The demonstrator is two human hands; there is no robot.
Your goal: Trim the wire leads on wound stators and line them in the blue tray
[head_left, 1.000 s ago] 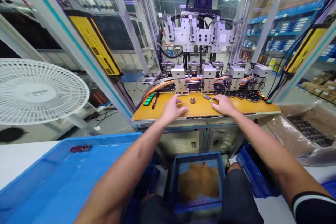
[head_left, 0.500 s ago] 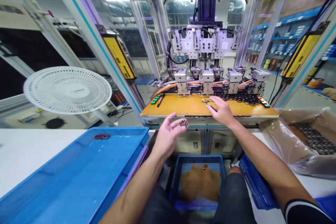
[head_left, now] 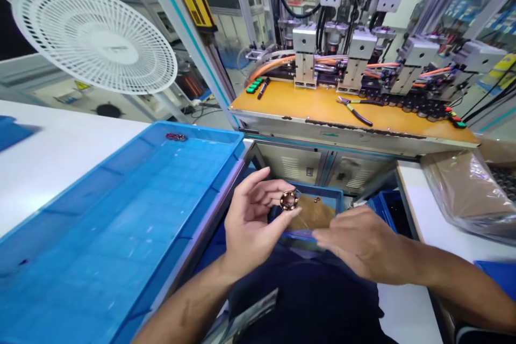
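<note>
My left hand [head_left: 253, 220] is closed, with thumb and fingertips pinching a small ring-shaped motor stator [head_left: 289, 200] with copper windings, its open face turned toward me. To its right, my right hand [head_left: 363, 242] is closed, its fingertips low beside the stator. A faint thin wire [head_left: 305, 221] seems to run from the stator to these fingertips. Cutting pliers [head_left: 355, 110] with yellow and black handles lie on the orange machine table [head_left: 282, 103]. Below the hands is a blue bin [head_left: 339, 201] lined with brown cardboard, holding a small copper-coloured piece [head_left: 317, 200].
On the left, a large blue tray [head_left: 121, 236] holds a few wound stators [head_left: 176, 137] at its far end. A winding machine [head_left: 363, 48] stands behind the table, dark round parts [head_left: 423, 106] along its right. A plastic-lined carton [head_left: 463, 188] is at right; a white fan [head_left: 100, 43] stands far left.
My right hand has left the pliers on the table and come down beside the stator. My left hand has moved lower with the stator. The view has tilted down and turned left.
</note>
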